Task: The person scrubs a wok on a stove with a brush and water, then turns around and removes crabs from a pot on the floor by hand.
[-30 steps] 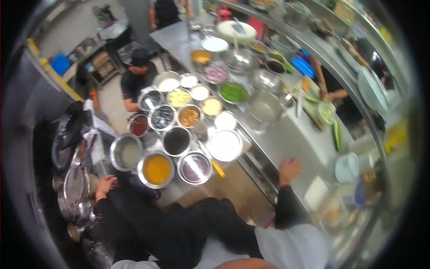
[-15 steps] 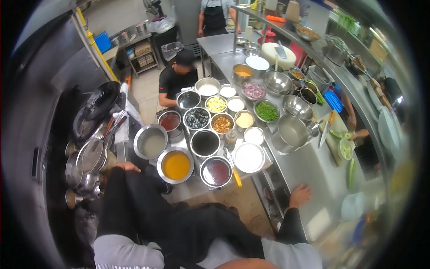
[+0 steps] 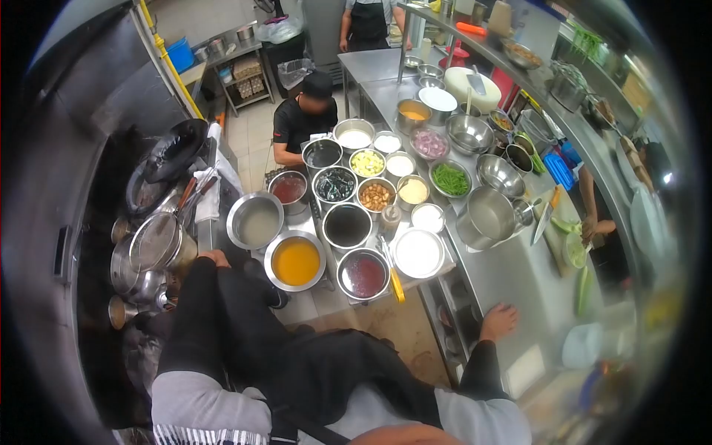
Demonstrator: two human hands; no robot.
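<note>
My right hand [image 3: 499, 322] lies palm down on the bare steel counter [image 3: 486, 278], its fingers apart and holding nothing. My left hand [image 3: 213, 257] rests at the edge of the stove side, near a wire strainer [image 3: 156, 241]; its fingers look loosely stretched, with no object visible in them. Between my hands stand several steel containers: a wide pan of cloudy liquid [image 3: 256, 220], a pan of orange-yellow liquid [image 3: 296, 261], a pot of dark liquid [image 3: 347, 225], a pot of dark red sauce [image 3: 363, 274] and a white-filled pot [image 3: 418, 253]. Yellow-handled tongs [image 3: 397, 285] lie between the last two.
A large empty-looking pot [image 3: 486, 216] and bowls of green beans [image 3: 450, 179] and sliced onion [image 3: 429, 144] stand on the right counter. A knife [image 3: 546, 215] lies by a cutting board. One co-worker [image 3: 304, 119] is behind the pots; another's hand [image 3: 588, 228] is by cut greens.
My view has tilted and shifted slightly, so the pots sit a little higher and farther right in it. Both my hands stay in about the same places.
</note>
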